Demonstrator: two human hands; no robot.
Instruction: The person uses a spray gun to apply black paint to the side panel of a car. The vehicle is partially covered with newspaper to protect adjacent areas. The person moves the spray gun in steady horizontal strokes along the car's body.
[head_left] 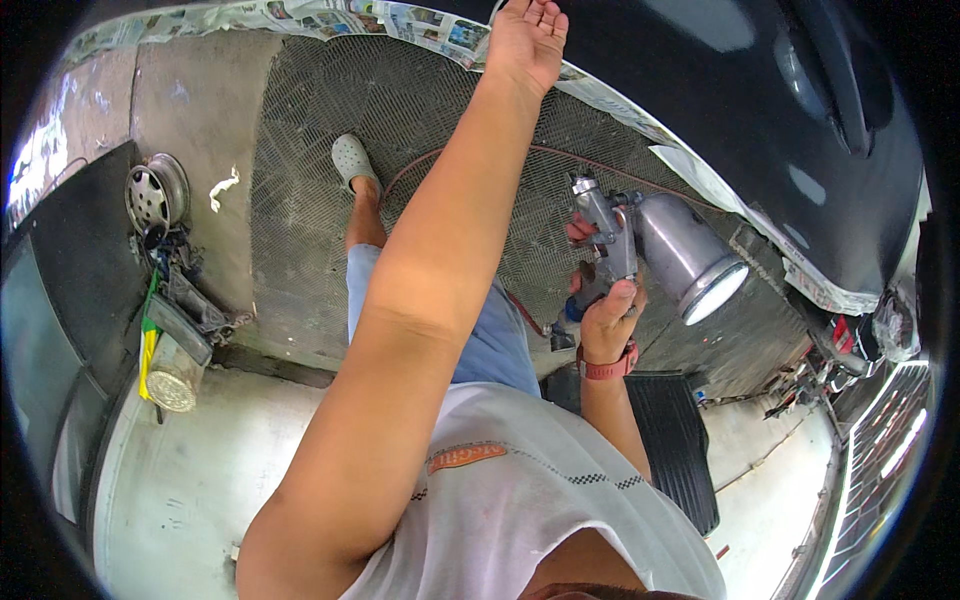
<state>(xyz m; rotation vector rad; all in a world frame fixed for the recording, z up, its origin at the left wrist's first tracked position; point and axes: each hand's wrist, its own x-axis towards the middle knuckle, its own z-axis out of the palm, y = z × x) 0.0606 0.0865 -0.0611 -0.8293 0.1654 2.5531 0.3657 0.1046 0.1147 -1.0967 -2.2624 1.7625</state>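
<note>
Over the grey metal floor grating (330,150), I see my left hand (525,40) flat, fingers spread, on the newspaper-masked dark car panel (700,60); my right hand (607,322) grips the silver metal-cupped spray gun (650,245) beneath the panel's edge.

The left arm was stretched out long and straight, reaching far up and away from the body. The left hand (527,40) was at the very end of it, turned so the palm showed, with the fingers curled a little. It was pressed flat and gripped nothing.

The right arm was bent and stayed close to the body. The right hand (606,318) was closed tight in a grip, with the thumb on top and the fingers wrapped around. A red band sat on the right wrist.
</note>
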